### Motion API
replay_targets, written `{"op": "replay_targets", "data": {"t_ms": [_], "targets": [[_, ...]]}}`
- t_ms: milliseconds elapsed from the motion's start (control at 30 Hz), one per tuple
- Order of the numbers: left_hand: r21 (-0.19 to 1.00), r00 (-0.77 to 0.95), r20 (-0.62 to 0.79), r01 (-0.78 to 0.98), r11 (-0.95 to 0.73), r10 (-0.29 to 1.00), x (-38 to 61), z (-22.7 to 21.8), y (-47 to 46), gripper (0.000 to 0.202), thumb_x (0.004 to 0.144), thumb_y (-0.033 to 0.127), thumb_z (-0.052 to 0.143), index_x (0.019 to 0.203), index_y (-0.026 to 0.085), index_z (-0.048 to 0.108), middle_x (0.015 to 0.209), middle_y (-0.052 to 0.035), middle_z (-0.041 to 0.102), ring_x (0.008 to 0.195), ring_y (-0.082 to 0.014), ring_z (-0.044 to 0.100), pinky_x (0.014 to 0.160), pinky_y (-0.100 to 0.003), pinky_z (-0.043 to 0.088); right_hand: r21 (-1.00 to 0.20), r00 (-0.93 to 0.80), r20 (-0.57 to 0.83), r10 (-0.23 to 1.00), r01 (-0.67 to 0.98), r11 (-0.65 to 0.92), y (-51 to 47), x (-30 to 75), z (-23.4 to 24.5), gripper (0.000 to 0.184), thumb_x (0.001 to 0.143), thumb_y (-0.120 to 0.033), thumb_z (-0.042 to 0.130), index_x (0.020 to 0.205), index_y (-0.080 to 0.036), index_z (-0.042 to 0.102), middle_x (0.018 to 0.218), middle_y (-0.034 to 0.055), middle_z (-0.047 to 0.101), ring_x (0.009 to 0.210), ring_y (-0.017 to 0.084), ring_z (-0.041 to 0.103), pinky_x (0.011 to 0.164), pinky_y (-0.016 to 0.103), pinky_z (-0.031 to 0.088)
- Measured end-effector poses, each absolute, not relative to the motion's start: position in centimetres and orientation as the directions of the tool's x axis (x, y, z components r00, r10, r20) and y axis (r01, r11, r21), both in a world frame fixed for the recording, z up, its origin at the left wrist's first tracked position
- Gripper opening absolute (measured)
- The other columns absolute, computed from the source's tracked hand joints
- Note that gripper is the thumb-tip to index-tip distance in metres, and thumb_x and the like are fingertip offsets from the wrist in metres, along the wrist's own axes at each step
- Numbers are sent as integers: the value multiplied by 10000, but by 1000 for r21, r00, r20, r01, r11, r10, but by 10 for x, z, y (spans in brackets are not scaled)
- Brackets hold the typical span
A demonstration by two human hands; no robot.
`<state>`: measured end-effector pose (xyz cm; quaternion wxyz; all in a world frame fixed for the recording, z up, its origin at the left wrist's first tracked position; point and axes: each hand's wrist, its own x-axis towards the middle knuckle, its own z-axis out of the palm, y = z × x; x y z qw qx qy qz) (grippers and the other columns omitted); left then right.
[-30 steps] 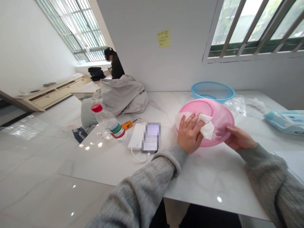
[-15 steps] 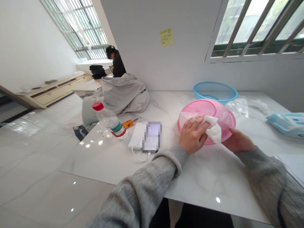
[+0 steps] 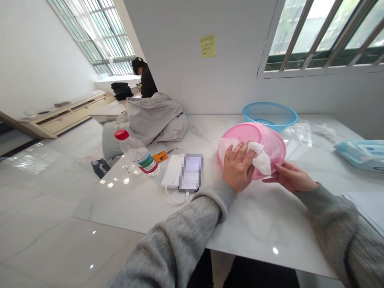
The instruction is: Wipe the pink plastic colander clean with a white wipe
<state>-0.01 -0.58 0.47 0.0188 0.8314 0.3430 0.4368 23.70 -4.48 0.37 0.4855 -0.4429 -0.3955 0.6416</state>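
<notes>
A pink perforated basket (image 3: 270, 144) rests tilted on the white marble table (image 3: 264, 224). My left hand (image 3: 238, 168) presses a white wipe (image 3: 260, 159) against the basket's near side, its fingers closed over the cloth. My right hand (image 3: 289, 177) grips the basket's lower right rim from beneath. Both sleeves are grey knit.
A blue basket (image 3: 270, 115) stands behind the pink one, beside crumpled clear plastic (image 3: 300, 134). A wipe pack (image 3: 360, 154) lies at the right. A bottle with a red cap (image 3: 136, 154), a white power bank and phone (image 3: 183, 174) sit left. A grey coat (image 3: 153, 118) and a seated person (image 3: 145, 80) are beyond.
The pink basket has shifted left and turned a little. My left hand slid with the wipe along its side, and my right hand moved left along the rim.
</notes>
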Motion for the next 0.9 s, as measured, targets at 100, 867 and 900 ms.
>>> {"op": "replay_targets", "data": {"t_ms": [100,867,900], "targets": [[310,394,726,543,-780,563,-3,8,-6,511,1104,359,391,1517,197,645,1603,-156,635,1585,-284,503,1366,-534,295,-940,-285,-232,930,-180,-290,-50,235,2,520,712,-453,993,1165,-261,823,1196,106,839,1093,314,817,912,521,704],[429,260,733,540,-724,628,-7,6,2,525,1121,385,330,1504,156,608,1631,-183,595,1584,-287,493,1387,-556,273,-945,-119,-161,980,-268,-187,-40,251,-2,453,678,-492,993,1002,-236,807,941,79,845,876,276,834,811,475,720],[431,267,732,532,-729,627,-7,8,2,521,1123,390,324,1489,162,617,1597,-180,623,1558,-283,519,1379,-552,289,-951,-190,-173,966,-221,-214,-43,249,-1,453,657,-456,1013,988,-221,813,957,94,848,902,287,837,837,484,721]]}}
